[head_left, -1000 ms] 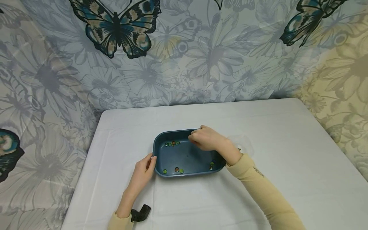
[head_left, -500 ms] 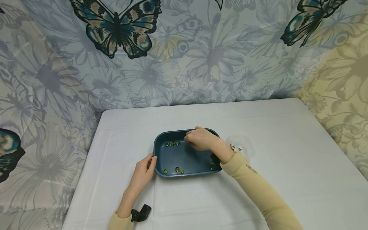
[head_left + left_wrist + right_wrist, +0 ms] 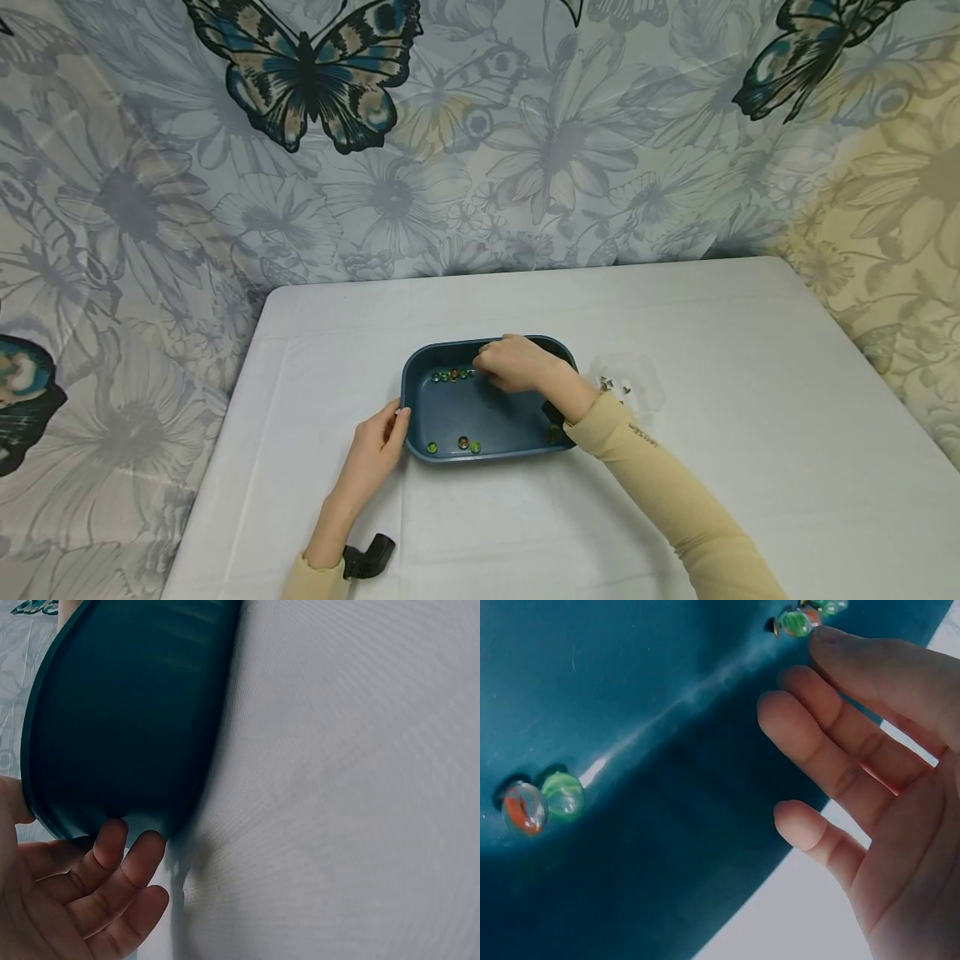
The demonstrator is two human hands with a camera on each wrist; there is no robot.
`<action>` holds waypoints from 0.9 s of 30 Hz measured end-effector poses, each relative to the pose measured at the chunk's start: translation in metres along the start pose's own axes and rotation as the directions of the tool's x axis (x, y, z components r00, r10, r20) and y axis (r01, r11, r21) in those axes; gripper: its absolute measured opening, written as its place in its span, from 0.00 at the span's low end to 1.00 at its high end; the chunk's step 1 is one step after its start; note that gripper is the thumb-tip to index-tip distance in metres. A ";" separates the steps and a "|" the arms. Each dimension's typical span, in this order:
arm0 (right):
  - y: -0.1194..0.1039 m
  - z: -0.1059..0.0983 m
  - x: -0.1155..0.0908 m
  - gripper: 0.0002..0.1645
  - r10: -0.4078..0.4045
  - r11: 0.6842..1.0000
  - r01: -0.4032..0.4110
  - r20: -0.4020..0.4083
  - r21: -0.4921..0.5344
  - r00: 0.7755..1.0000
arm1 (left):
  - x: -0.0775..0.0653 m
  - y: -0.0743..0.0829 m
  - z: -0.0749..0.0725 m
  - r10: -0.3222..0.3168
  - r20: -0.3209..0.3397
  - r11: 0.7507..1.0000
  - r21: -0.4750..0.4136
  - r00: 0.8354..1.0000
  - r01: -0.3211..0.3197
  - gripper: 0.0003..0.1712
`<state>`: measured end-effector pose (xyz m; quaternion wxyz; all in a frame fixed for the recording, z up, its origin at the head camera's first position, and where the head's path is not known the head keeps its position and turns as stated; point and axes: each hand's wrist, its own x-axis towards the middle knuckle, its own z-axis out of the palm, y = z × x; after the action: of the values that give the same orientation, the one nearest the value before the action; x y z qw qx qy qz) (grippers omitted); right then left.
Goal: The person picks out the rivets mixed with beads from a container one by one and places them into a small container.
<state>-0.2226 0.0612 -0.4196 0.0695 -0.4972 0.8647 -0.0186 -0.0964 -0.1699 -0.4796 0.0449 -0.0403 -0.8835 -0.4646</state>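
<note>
A dark blue tray (image 3: 491, 412) holds several glass marbles. My left hand (image 3: 378, 437) grips its left end, with the thumb at the rim and the other fingers along the outside wall. My right hand (image 3: 513, 364) reaches inside near the far wall, fingers bent down at the right end of a row of marbles (image 3: 453, 376). In the right wrist view, the thumb tip is right at green and orange marbles (image 3: 795, 622), while the lower fingers curve loosely. I cannot tell whether the thumb and hidden index finger pinch one.
Two marbles (image 3: 468, 445) and a green one (image 3: 432, 447) lie along the tray's near side; another green marble (image 3: 553, 432) sits near the right end. A clear dish (image 3: 645, 387) with several tiny pieces stands right of the tray. The white-covered table (image 3: 480, 533) meets patterned fabric behind.
My right hand has slid a little left inside the tray, closer to the row of marbles, uncovering more of the clear dish. My left hand stays at the tray's left end.
</note>
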 end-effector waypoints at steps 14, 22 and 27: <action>-0.005 0.004 0.008 0.07 0.031 1.000 -0.031 0.024 0.002 0.999 | 0.000 -0.001 0.001 0.006 0.000 1.000 -0.001 1.000 -0.006 0.18; -0.005 0.008 0.013 0.06 0.037 0.999 -0.036 0.015 -0.005 0.999 | 0.001 -0.003 0.002 0.012 0.003 1.000 0.003 1.000 -0.012 0.19; -0.006 0.008 0.015 0.06 0.029 1.000 -0.029 0.014 -0.010 0.999 | 0.000 -0.001 0.001 -0.009 0.003 1.000 0.005 1.000 0.009 0.19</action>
<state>-0.2243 0.0454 -0.4286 0.0737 -0.4849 0.8714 -0.0099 -0.0968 -0.1699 -0.4814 0.0416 -0.0370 -0.8849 -0.4625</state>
